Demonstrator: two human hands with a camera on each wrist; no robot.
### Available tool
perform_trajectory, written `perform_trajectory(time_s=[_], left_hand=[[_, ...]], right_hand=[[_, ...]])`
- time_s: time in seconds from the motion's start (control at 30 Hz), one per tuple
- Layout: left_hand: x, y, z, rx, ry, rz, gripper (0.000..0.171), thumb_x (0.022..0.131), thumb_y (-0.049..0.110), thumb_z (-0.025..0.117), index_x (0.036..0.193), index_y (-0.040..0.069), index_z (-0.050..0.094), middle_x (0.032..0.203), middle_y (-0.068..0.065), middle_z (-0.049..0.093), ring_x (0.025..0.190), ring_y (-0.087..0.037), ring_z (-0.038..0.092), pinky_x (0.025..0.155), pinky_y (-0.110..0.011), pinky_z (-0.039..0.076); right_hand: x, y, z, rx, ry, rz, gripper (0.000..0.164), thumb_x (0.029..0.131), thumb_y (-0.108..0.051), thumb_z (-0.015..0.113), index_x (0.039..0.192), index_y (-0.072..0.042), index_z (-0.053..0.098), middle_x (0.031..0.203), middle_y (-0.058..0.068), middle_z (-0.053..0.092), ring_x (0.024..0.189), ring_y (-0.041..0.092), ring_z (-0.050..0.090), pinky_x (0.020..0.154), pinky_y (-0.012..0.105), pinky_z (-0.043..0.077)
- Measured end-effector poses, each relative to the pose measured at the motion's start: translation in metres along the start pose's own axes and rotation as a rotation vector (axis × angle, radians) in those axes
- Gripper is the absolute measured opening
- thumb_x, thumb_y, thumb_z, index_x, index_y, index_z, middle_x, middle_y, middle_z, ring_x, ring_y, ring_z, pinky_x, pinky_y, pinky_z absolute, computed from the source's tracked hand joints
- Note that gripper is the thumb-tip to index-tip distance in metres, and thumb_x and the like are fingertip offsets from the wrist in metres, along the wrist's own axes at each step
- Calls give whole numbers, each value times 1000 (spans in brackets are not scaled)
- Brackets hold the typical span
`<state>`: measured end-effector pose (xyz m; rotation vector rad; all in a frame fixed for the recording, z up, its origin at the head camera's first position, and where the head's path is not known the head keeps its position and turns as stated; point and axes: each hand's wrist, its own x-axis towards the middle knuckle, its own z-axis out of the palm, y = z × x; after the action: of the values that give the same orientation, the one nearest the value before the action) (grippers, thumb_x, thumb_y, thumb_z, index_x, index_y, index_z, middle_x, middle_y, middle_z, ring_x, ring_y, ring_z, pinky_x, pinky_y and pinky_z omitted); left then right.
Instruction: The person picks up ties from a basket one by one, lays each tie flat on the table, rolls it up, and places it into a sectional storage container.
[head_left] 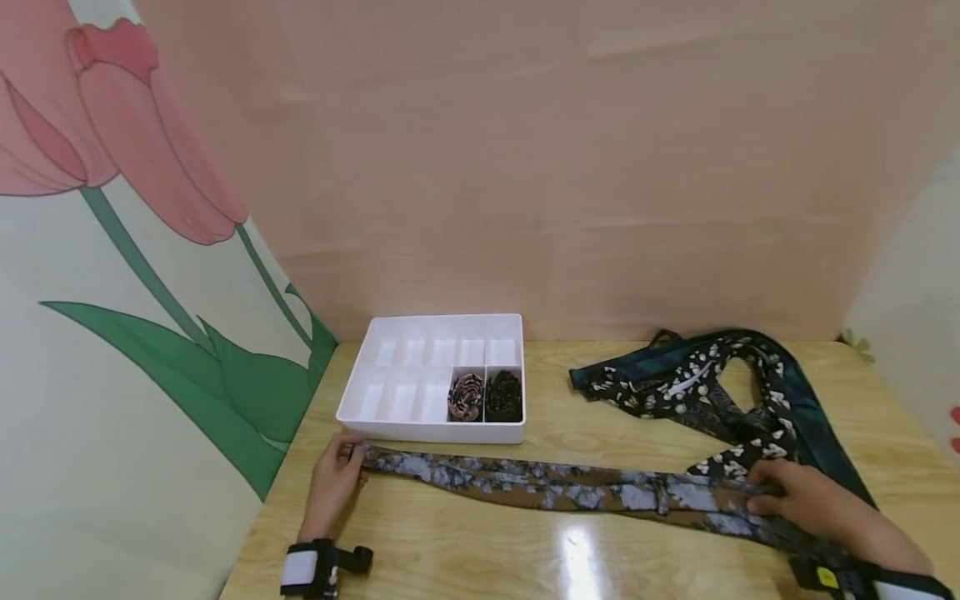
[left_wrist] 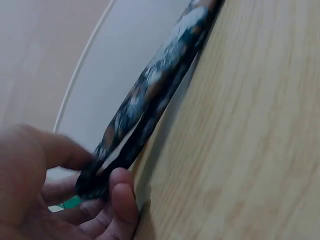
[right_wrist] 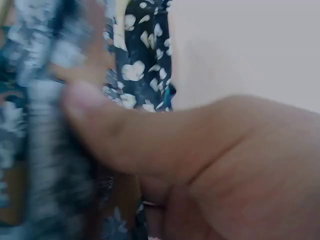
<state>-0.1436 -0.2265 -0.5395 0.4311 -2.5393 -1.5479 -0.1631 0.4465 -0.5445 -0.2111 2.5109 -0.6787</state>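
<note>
A brown necktie (head_left: pixel 570 487) with a blue-grey floral pattern stretches across the front of the table, wider toward its right end. My left hand (head_left: pixel 335 479) pinches its narrow left end; in the left wrist view the fabric bends back on itself between thumb and fingers. Near the wide end my right hand (head_left: pixel 813 500) grips the cloth, the thumb (right_wrist: pixel 125 130) lying on top of it in the right wrist view. That tie's far right end is partly hidden by the hand and wrist strap.
Behind the tie stands a white divided box (head_left: pixel 431 432). Two of its front-right compartments hold a pinkish-black fabric roll (head_left: pixel 467 397) and a dark fabric roll (head_left: pixel 504 396). A black tie with white flowers (head_left: pixel 637 398) and a dark green one (head_left: pixel 813 408) lie at back right.
</note>
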Motion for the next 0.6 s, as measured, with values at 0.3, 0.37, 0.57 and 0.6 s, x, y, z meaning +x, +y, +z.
perform_trajectory(time_s=[0.3, 0.37, 0.57, 0.6], left_hand=[[2, -6, 1, 156, 12, 75, 24, 101, 10, 72, 124, 2, 68, 101, -14, 69, 82, -15, 54, 72, -25, 44], [4, -7, 1, 143, 44, 84, 23, 102, 8, 69, 124, 1, 67, 105, -18, 74, 80, -12, 59, 70, -23, 46], [7, -7, 1, 89, 58, 94, 24, 103, 6, 66, 126, -4, 66, 110, -25, 78, 75, -9, 68, 67, -22, 54], [8, -6, 1, 83, 52, 89, 25, 104, 5, 65, 126, -5, 65, 110, -26, 77, 75, -10, 68, 67, -23, 55]], right_hand=[[-7, 19, 2, -112, 130, -4, 35, 95, -40, 77, 112, -10, 71, 104, 5, 76, 90, 24, 70, 73, 49, 57], [-10, 23, 3, -112, 143, 5, 35, 93, -36, 80, 112, -9, 70, 105, 6, 76, 90, 26, 71, 74, 51, 58], [-11, 36, 9, -146, 304, -29, 5, 103, -13, 67, 103, -12, 72, 91, 0, 72, 77, 17, 64, 65, 43, 51], [-10, 39, 10, -149, 334, -26, 8, 105, -17, 66, 103, -13, 73, 92, 5, 73, 78, 21, 66, 66, 45, 52]])
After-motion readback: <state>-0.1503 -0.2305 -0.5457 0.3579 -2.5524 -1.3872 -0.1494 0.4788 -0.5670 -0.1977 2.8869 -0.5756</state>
